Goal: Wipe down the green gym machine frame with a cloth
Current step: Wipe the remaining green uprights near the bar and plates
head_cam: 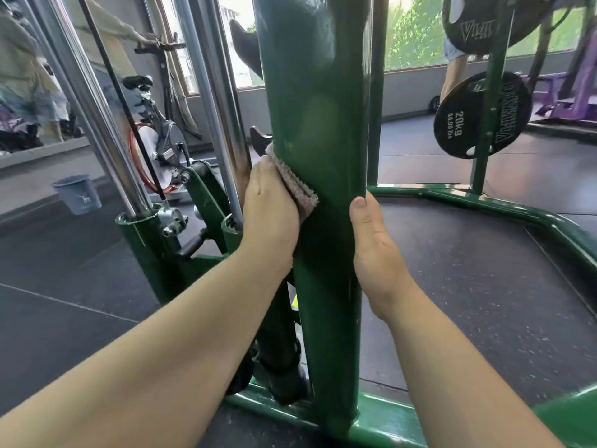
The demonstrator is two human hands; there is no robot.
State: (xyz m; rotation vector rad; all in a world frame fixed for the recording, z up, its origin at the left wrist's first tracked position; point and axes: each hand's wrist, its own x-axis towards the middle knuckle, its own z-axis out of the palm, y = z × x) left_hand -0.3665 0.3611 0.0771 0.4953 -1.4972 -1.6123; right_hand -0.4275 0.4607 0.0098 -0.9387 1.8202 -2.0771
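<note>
Bare forearms reaching forward, left hand point(269, 202) pressing cloth point(292, 182) against green post point(318, 124), right hand point(371, 247) cupping post

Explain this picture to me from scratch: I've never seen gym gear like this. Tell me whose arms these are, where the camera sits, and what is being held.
There is one picture, taken by a camera on a person's head, looking forward and down, so the two bare arms are the wearer's own. In the middle stands a thick green upright post, part of a gym machine frame. The left hand presses a folded grey cloth against the post's left side. The right hand lies on the post's right side; its fingers are hidden behind it. To the left are shiny chrome guide rods. At the right, black weight plates hang on a green rack. A grey bucket stands on the dark floor.
</note>
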